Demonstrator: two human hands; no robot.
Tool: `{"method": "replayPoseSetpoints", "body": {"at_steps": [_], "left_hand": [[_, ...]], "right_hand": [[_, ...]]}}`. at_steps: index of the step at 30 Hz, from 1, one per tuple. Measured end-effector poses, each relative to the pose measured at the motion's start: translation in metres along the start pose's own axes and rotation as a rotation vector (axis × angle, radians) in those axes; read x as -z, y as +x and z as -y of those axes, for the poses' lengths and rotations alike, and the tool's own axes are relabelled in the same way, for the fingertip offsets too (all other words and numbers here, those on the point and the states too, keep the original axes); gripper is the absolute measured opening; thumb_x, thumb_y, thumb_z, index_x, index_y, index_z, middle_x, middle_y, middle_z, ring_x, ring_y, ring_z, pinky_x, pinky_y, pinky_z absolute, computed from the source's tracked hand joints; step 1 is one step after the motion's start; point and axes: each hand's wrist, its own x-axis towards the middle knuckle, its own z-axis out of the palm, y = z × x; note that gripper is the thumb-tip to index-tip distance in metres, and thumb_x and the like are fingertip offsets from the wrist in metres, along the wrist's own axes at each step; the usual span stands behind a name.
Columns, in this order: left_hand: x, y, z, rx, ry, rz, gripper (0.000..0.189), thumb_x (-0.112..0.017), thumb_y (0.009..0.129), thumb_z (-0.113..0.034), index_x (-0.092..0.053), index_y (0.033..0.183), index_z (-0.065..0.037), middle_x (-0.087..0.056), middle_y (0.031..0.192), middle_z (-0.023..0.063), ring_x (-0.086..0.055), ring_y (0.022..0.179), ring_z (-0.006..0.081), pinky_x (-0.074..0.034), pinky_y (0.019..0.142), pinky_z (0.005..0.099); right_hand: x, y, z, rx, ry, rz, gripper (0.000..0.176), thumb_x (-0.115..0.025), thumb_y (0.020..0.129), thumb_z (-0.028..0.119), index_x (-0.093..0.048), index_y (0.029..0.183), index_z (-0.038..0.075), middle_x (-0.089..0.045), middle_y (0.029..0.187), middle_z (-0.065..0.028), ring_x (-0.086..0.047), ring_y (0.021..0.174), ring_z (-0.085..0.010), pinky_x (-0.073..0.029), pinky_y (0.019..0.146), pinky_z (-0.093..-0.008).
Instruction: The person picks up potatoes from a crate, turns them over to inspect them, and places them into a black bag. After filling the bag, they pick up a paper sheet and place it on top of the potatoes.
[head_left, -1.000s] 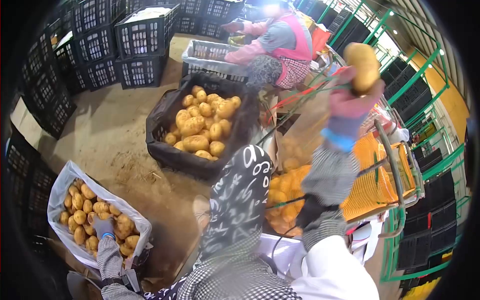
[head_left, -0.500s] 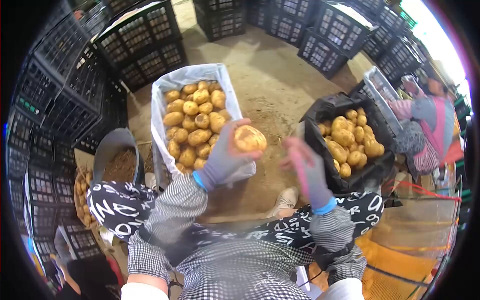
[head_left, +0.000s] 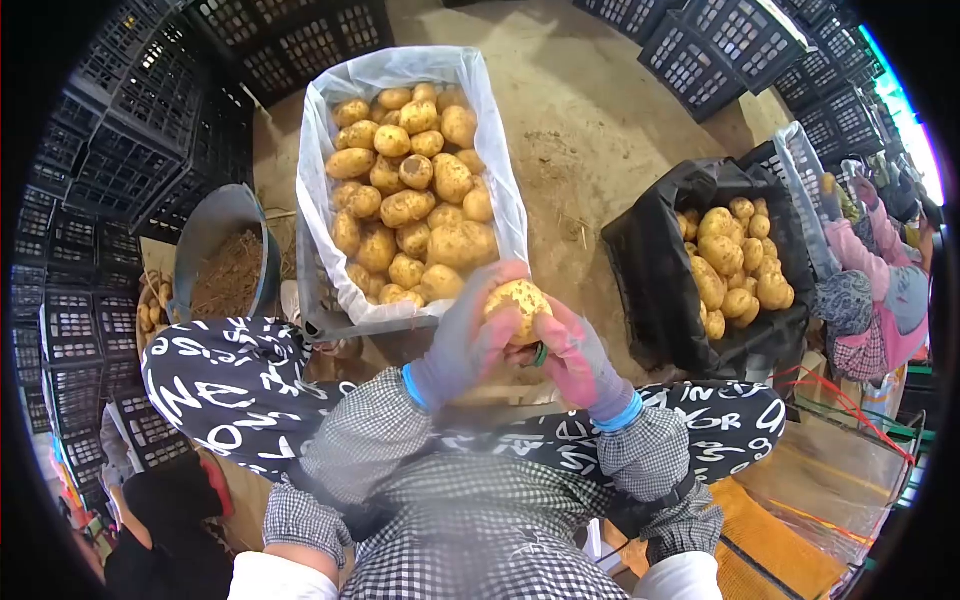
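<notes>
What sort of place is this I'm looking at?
Likely a potato sorting or packing shed: stacked black crates around the floor, potatoes filling a white-lined crate and a black-lined crate, and a co-worker nearby.

We see both sleeved forearms angle inward from the body, the left forearm (head_left: pixel 365 425) and the right forearm (head_left: pixel 645 455) converging ahead of the torso. Blue bands circle the left wrist (head_left: pixel 412 388) and the right wrist (head_left: pixel 620 412). The gloved left hand (head_left: pixel 455 340) and right hand (head_left: pixel 580 360) come close together, both curled into a grip. Beneath, we find the left knee (head_left: pixel 205 390) and right knee (head_left: pixel 740 425) spread wide apart.
</notes>
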Motion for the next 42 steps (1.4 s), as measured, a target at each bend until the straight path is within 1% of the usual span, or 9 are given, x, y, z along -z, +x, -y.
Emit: {"method": "replayPoseSetpoints", "body": {"at_steps": [3, 5, 10, 11, 16, 19, 24, 33, 42], "left_hand": [[0.008, -0.002, 0.006, 0.04, 0.074, 0.028, 0.075, -0.054, 0.094, -0.055, -0.039, 0.139, 0.003, -0.043, 0.137, 0.015, -0.05, 0.12, 0.023, -0.041, 0.103, 0.034], [0.008, -0.004, 0.017, 0.164, -0.256, -0.018, 0.078, -0.054, 0.094, -0.056, -0.034, 0.142, 0.002, -0.044, 0.138, 0.0146, -0.051, 0.12, 0.0237, -0.042, 0.103, 0.035], [-0.005, 0.004, -0.001, 0.134, -0.378, -0.08, 0.081, -0.074, 0.083, -0.024, -0.029, 0.145, 0.001, -0.045, 0.134, 0.0118, -0.048, 0.121, 0.0208, -0.04, 0.106, 0.0328], [-0.007, 0.003, -0.002, 0.168, -0.493, -0.092, 0.082, -0.079, 0.08, -0.012, -0.029, 0.144, 0.001, -0.045, 0.132, 0.011, -0.048, 0.121, 0.0196, -0.04, 0.105, 0.0317], [0.008, 0.004, -0.003, 0.278, -0.516, -0.098, 0.092, -0.08, 0.079, -0.017, -0.022, 0.149, -0.001, -0.044, 0.133, 0.0101, -0.044, 0.125, 0.018, -0.038, 0.107, 0.0321], [0.011, 0.002, -0.008, 0.35, -0.555, -0.074, 0.092, -0.08, 0.08, -0.022, -0.023, 0.149, -0.001, -0.043, 0.135, 0.0105, -0.043, 0.127, 0.0179, -0.037, 0.107, 0.0323], [0.008, -0.002, -0.001, 0.346, -0.523, 0.012, 0.087, -0.074, 0.084, -0.031, -0.025, 0.149, -0.002, -0.04, 0.14, 0.0111, -0.041, 0.13, 0.0191, -0.035, 0.109, 0.0337], [0.007, -0.005, 0.001, 0.413, -0.573, 0.05, 0.079, -0.071, 0.087, -0.028, -0.028, 0.149, -0.006, -0.04, 0.139, 0.0094, -0.039, 0.13, 0.0176, -0.034, 0.109, 0.0324], [0.005, -0.006, 0.006, 0.417, -0.62, 0.066, 0.075, -0.072, 0.086, -0.023, -0.031, 0.147, -0.007, -0.041, 0.138, 0.0081, -0.04, 0.129, 0.0165, -0.035, 0.108, 0.0313]], "right_hand": [[-0.01, -0.001, 0.001, -0.026, -0.058, -0.053, 0.077, -0.055, 0.096, 0.049, -0.028, 0.147, 0.0, -0.05, 0.133, -0.0094, -0.055, 0.117, -0.0187, -0.048, 0.097, -0.0333], [-0.013, 0.001, 0.003, -0.049, -0.039, -0.076, 0.077, -0.056, 0.096, 0.049, -0.027, 0.148, -0.001, -0.049, 0.134, -0.0099, -0.054, 0.118, -0.0189, -0.048, 0.097, -0.0325], [-0.009, 0.011, -0.003, 0.094, 0.142, -0.092, 0.073, -0.056, 0.096, 0.045, -0.031, 0.147, -0.002, -0.051, 0.132, -0.0098, -0.053, 0.12, -0.0184, -0.049, 0.095, -0.0306], [-0.005, 0.012, -0.005, 0.128, -0.029, -0.117, 0.07, -0.055, 0.097, 0.042, -0.032, 0.147, -0.002, -0.051, 0.133, -0.0099, -0.053, 0.119, -0.0177, -0.048, 0.095, -0.0301], [0.022, 0.012, -0.011, 0.246, -0.651, -0.397, 0.056, -0.05, 0.102, 0.027, -0.034, 0.146, -0.004, -0.051, 0.134, -0.0109, -0.056, 0.106, -0.0124, -0.048, 0.085, -0.0258], [-0.004, 0.015, -0.008, 0.335, -0.147, -0.428, 0.054, -0.049, 0.103, 0.021, -0.033, 0.148, -0.003, -0.054, 0.095, -0.0004, -0.045, 0.071, -0.0063, -0.039, 0.064, -0.0198], [-0.005, -0.003, -0.006, 0.213, -0.397, -0.272, 0.05, -0.044, 0.095, -0.005, -0.041, 0.144, -0.002, -0.057, 0.132, -0.0096, -0.056, 0.093, -0.0112, -0.045, 0.076, -0.0226], [-0.014, -0.003, -0.005, 0.252, -0.582, -0.237, 0.045, -0.049, 0.095, -0.003, -0.047, 0.14, -0.003, -0.059, 0.133, -0.0131, -0.054, 0.123, -0.0173, -0.04, 0.102, -0.0271], [-0.014, -0.003, -0.006, 0.197, -0.667, -0.282, 0.041, -0.05, 0.096, 0.0, -0.05, 0.137, -0.004, -0.057, 0.135, -0.0129, -0.054, 0.122, -0.0169, -0.042, 0.1, -0.0268]]}}
